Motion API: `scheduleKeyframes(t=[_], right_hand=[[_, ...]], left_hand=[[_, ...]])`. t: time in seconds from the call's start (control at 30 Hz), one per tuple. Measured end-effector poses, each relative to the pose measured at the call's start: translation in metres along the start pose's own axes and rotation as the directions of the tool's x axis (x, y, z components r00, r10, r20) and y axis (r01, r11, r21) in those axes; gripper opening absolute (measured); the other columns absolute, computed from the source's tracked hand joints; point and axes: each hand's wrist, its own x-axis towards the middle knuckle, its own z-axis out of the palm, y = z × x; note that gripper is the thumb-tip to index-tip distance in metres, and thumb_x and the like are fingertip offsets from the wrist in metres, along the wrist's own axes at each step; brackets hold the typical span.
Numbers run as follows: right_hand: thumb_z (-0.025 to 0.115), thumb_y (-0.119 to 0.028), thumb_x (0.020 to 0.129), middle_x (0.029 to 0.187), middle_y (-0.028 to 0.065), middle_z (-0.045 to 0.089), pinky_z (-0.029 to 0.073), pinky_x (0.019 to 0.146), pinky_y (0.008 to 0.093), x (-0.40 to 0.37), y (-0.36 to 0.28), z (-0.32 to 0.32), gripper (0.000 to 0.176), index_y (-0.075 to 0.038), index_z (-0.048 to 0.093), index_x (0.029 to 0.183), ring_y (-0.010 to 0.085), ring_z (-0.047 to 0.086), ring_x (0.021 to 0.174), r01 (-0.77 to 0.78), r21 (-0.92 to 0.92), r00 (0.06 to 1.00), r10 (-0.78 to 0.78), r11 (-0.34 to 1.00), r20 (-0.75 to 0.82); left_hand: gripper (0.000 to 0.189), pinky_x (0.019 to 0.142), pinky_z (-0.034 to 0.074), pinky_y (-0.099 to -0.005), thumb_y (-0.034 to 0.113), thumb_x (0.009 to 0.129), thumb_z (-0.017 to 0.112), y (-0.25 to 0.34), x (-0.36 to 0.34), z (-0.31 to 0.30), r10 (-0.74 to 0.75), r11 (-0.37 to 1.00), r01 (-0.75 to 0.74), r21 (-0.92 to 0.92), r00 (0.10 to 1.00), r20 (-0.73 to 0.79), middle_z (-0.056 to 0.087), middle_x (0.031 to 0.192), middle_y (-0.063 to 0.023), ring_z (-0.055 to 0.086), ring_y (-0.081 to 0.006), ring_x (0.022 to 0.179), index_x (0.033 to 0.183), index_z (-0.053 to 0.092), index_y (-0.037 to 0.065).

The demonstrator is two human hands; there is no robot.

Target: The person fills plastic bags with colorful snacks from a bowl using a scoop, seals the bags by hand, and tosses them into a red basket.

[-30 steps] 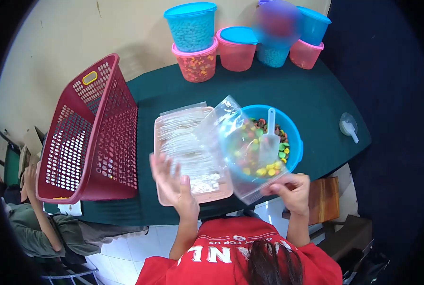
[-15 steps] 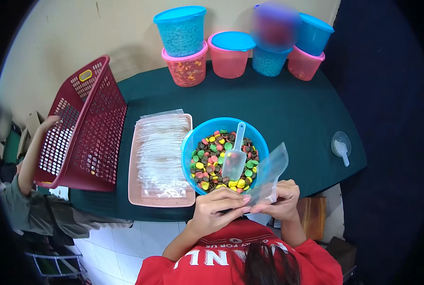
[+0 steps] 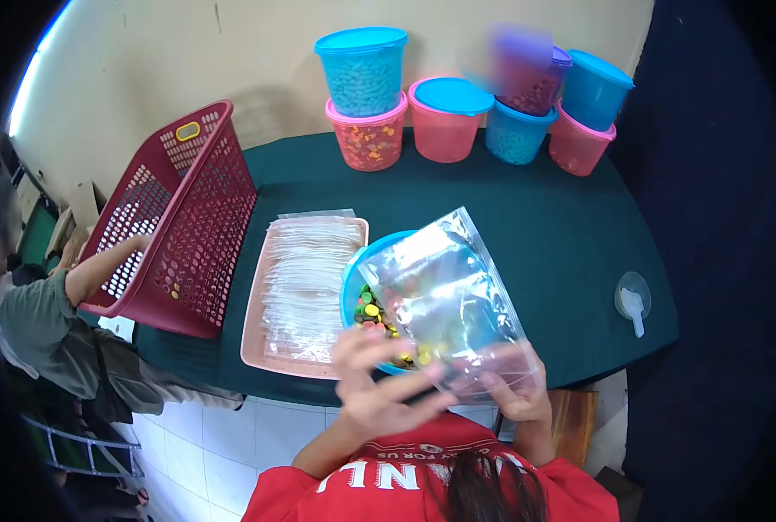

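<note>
A clear plastic bag point(image 3: 459, 287) stands tilted over the blue bowl, its lower right corner pinched by my right hand point(image 3: 520, 393). Beside the bag's lower left edge, my left hand point(image 3: 386, 387) is open with fingers spread, slightly blurred. The blue bowl point(image 3: 350, 300) holds round flat pieces of candy point(image 3: 372, 313) in brown, green, yellow and pink, partly hidden behind the bag and my fingers. Left of the bowl, a pink tray point(image 3: 256, 324) carries a thick row of flat clear bags point(image 3: 308, 283).
A tall maroon basket point(image 3: 198, 235) stands at the left, with another person's arm point(image 3: 110, 268) reaching into it. Lidded blue and pink tubs point(image 3: 364, 74) are stacked along the back. A small clear cup with a white scoop point(image 3: 633, 304) sits near the right edge.
The bag has turned from edge-on to broad side in view. My left hand has let go of it and spread its fingers. The other person's arm has moved further into the basket.
</note>
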Motion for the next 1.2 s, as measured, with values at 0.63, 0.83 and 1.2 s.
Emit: scheduleKeyframes(t=[0.63, 0.83, 1.2], right_hand=[[0.048, 0.004, 0.08, 0.089, 0.0241, 0.059, 0.051, 0.063, 0.0339, -0.003, 0.003, 0.002, 0.016, 0.004, 0.042, 0.095, 0.0248, 0.062, 0.072, -0.105, 0.104, 0.989, 0.093, 0.989, 0.111], [0.046, 0.001, 0.082, 0.094, 0.0169, 0.062, 0.05, 0.068, 0.0305, 0.001, 0.011, 0.014, 0.017, 0.003, 0.047, 0.099, 0.0196, 0.063, 0.075, -0.188, 0.165, 0.981, 0.176, 0.968, 0.084], [0.047, 0.001, 0.079, 0.066, 0.0082, 0.063, 0.048, 0.054, 0.0227, 0.03, 0.012, 0.017, 0.034, -0.001, 0.051, 0.113, 0.0107, 0.059, 0.055, -0.315, -0.082, 0.947, 0.319, 0.946, 0.044]], left_hand=[[0.031, 0.056, 0.039, -0.0192, -0.005, 0.069, 0.064, -0.06, 0.012, 0.013, -0.254, 0.948, 0.242, -0.208, 0.967, -0.033, 0.053, 0.092, -0.0106, 0.05, -0.0102, 0.074, 0.1, 0.061, 0.0], [0.013, 0.058, 0.039, -0.02, -0.006, 0.07, 0.062, -0.07, 0.016, -0.003, -0.301, 0.926, 0.283, -0.248, 0.953, -0.038, 0.053, 0.09, -0.0102, 0.048, -0.0119, 0.073, 0.081, 0.058, -0.001], [0.018, 0.065, 0.042, -0.0273, 0.006, 0.076, 0.057, -0.098, 0.014, -0.053, -0.398, 0.864, 0.444, -0.237, 0.891, 0.219, 0.056, 0.089, -0.0124, 0.052, -0.017, 0.071, 0.062, 0.049, -0.002]])
